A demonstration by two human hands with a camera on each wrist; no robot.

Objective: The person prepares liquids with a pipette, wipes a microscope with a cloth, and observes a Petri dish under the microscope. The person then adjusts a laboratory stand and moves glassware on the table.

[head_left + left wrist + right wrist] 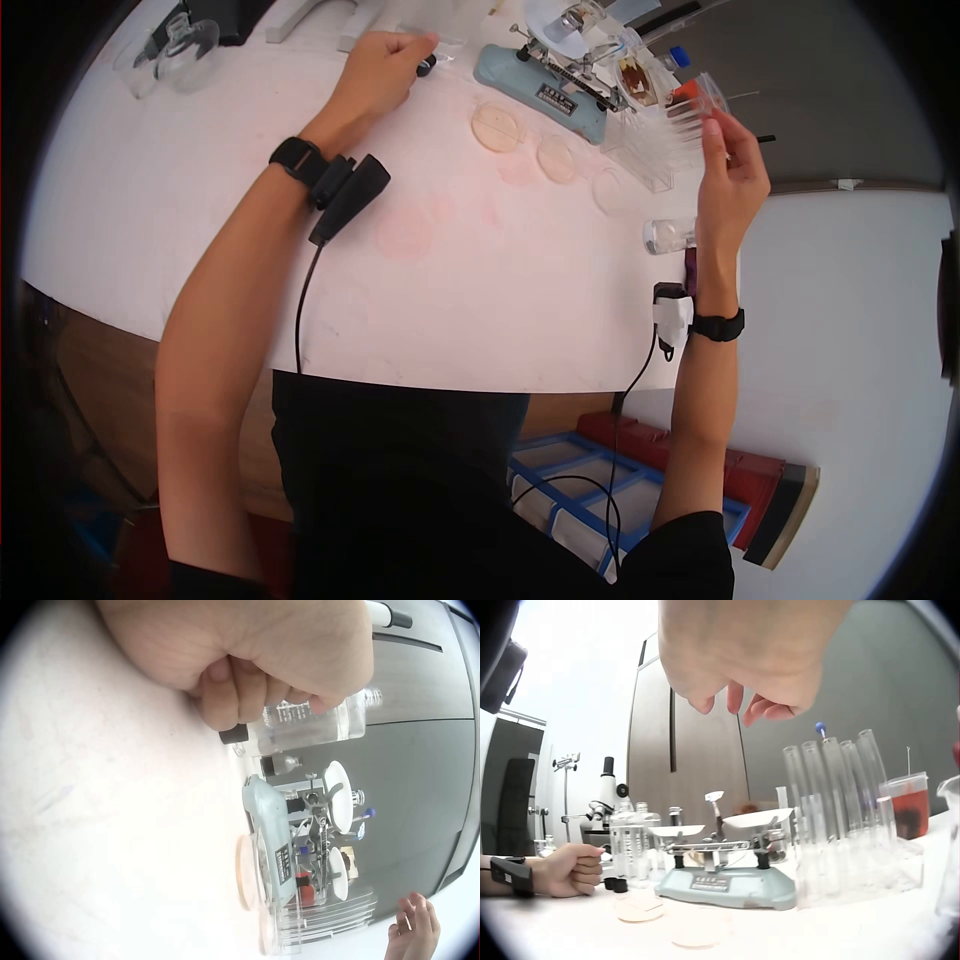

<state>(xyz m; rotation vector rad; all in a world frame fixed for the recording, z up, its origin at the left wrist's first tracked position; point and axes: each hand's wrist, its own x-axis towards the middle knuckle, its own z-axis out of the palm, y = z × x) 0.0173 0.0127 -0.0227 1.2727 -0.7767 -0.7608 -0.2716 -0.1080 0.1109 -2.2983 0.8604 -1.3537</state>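
Note:
My left hand (385, 72) rests on the table in a fist, thumb over the curled fingers, holding nothing that shows. Close beside it lie black caps (618, 885) and a clear bottle (311, 726). My right hand (735, 175) is raised above the right side, fingers loosely bent and nothing between them; the left wrist view also shows this hand (414, 930). Below it stand several test tubes (832, 787) in a clear rack (855, 870). A cup of red liquid (909, 806) is behind the tubes. Between my hands sits a pale blue balance scale (727, 886) with two white pans.
Clear round dishes (497, 127) lie in front of the scale. A clear glass jar (668, 236) is near my right wrist. Glassware (188, 55) stands at the far left, and a microscope (607, 796) is at the back. Cables hang from both wrist cameras over the table's front edge.

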